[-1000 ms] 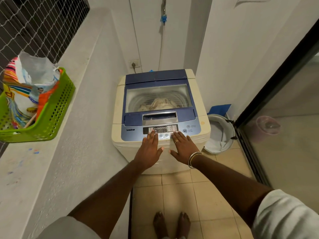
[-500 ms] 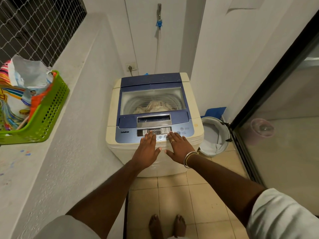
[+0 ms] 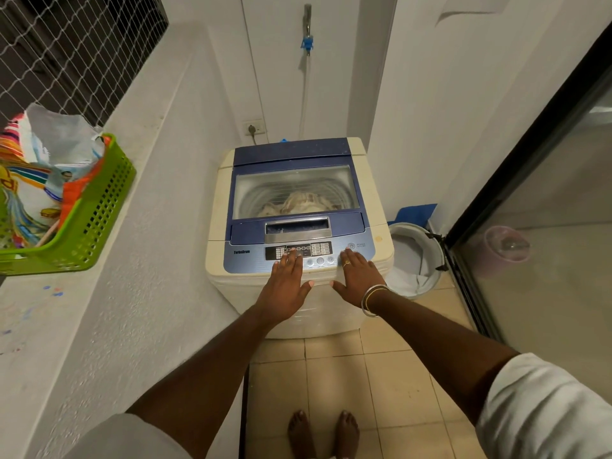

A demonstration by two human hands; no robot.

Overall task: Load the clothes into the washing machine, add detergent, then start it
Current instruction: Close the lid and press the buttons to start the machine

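Observation:
A cream top-loading washing machine [image 3: 218,207] with a blue lid stands against the back wall. Its clear lid window is down, and pale clothes [image 3: 304,202] show through it inside the drum. My left hand [image 3: 284,286] lies flat on the front control panel [image 3: 251,260], fingertips on the button block. My right hand [image 3: 357,276], with a ring and bangles, rests flat on the panel's right part, fingertips just below the power button [image 3: 351,246]. Neither hand holds anything.
A green plastic basket [image 3: 96,213] with a colourful detergent bag [image 3: 39,180] sits on the white ledge at left. A white bucket [image 3: 417,260] stands on the floor right of the machine. A glass sliding door [image 3: 530,226] runs along the right. My bare feet are on beige tiles.
My right hand has slid to the right along the panel, towards the power button. My left hand stays on the buttons. The view has shifted slightly.

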